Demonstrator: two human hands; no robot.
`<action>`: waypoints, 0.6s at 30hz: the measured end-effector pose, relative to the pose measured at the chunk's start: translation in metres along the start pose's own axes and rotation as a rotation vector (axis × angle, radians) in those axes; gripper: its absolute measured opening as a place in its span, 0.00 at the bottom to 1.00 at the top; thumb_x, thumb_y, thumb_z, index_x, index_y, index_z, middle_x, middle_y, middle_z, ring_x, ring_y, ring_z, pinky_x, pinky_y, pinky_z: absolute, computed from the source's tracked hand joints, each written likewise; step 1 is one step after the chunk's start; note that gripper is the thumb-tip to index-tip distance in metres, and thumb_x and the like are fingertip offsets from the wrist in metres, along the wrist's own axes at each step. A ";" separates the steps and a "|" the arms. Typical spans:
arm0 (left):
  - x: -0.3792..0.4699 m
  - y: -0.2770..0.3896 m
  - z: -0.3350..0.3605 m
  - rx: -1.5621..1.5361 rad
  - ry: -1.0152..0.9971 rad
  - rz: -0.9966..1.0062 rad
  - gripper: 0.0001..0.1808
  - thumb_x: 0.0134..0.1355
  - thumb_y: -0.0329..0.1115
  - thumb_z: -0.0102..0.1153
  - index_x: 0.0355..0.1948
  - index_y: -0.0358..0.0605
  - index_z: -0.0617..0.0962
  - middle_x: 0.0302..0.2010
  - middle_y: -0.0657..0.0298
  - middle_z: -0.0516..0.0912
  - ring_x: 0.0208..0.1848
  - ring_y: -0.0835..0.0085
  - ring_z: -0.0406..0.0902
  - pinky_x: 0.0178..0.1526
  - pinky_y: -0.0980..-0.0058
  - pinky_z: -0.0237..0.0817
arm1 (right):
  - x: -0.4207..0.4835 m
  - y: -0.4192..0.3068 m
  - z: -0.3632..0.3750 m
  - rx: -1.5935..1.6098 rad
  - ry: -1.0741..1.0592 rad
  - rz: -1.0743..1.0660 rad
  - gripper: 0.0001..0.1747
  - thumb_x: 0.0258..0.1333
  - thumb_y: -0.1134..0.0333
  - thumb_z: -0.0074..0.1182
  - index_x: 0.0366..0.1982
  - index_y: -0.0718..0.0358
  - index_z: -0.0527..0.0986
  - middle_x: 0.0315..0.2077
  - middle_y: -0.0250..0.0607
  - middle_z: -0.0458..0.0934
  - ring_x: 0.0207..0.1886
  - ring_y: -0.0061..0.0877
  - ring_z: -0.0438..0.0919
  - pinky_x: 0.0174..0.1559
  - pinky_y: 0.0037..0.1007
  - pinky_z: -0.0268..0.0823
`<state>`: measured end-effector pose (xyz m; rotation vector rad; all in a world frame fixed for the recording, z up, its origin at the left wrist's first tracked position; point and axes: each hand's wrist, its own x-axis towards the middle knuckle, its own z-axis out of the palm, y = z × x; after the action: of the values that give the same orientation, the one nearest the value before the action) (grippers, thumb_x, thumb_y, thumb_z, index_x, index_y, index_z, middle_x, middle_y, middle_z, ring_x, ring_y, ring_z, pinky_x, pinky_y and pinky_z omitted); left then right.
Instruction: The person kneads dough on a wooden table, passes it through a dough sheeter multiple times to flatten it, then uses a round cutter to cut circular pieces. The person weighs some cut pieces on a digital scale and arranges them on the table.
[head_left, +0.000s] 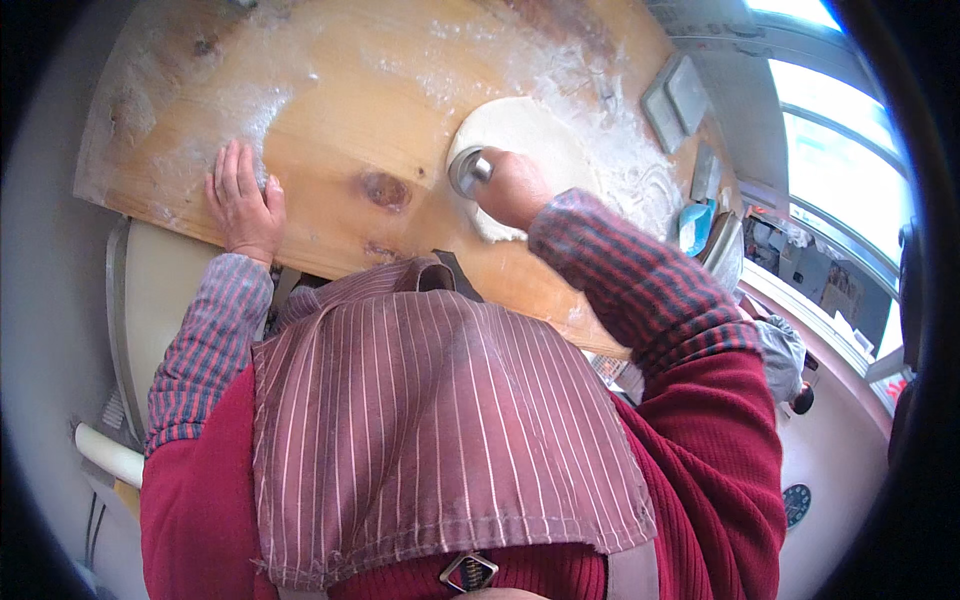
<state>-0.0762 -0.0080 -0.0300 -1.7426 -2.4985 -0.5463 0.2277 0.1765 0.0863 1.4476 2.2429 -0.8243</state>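
A rolled-out sheet of pale dough (517, 120) lies on the floured wooden table (337, 165). My right hand (514, 187) is closed around the handle of a round metal cutter (465, 171), which is at the dough's left edge. Whether the cutter has gone through the dough cannot be told. To the left, my left hand (244, 191) rests palm down on the wood near the front edge, fingers spread a little and nothing in it. Loose flour (270, 112) lies just beyond its fingertips.
At the table's right side are grey rectangular lids or trays (675, 101), a blue and white packet (696, 227) and a stack of flat items (724, 247). A window (847, 150) is beyond them. Scattered flour covers the wood right of the dough.
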 end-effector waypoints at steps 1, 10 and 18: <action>0.000 0.001 0.000 -0.001 0.004 -0.001 0.33 0.63 0.42 0.53 0.69 0.45 0.65 0.71 0.57 0.64 0.75 0.59 0.56 0.74 0.50 0.43 | 0.000 -0.006 0.011 0.109 0.162 0.166 0.16 0.48 0.67 0.57 0.39 0.69 0.80 0.28 0.57 0.82 0.33 0.45 0.83 0.40 0.42 0.74; -0.004 -0.001 0.001 -0.030 0.042 -0.010 0.33 0.62 0.41 0.55 0.68 0.46 0.66 0.70 0.58 0.65 0.74 0.60 0.56 0.74 0.51 0.43 | -0.036 0.007 -0.003 1.484 -0.081 0.311 0.08 0.57 0.74 0.55 0.24 0.58 0.71 0.20 0.31 0.70 0.16 0.15 0.62 0.17 0.22 0.56; -0.004 -0.003 0.004 -0.003 0.051 0.001 0.32 0.62 0.42 0.56 0.67 0.46 0.67 0.70 0.58 0.66 0.74 0.61 0.58 0.74 0.51 0.44 | -0.007 0.037 -0.047 0.171 0.330 0.064 0.17 0.50 0.66 0.61 0.44 0.62 0.77 0.35 0.55 0.83 0.44 0.48 0.81 0.47 0.42 0.72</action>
<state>-0.0767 -0.0113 -0.0350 -1.7085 -2.4644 -0.5867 0.2650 0.2128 0.1161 1.8420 2.3915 -0.8250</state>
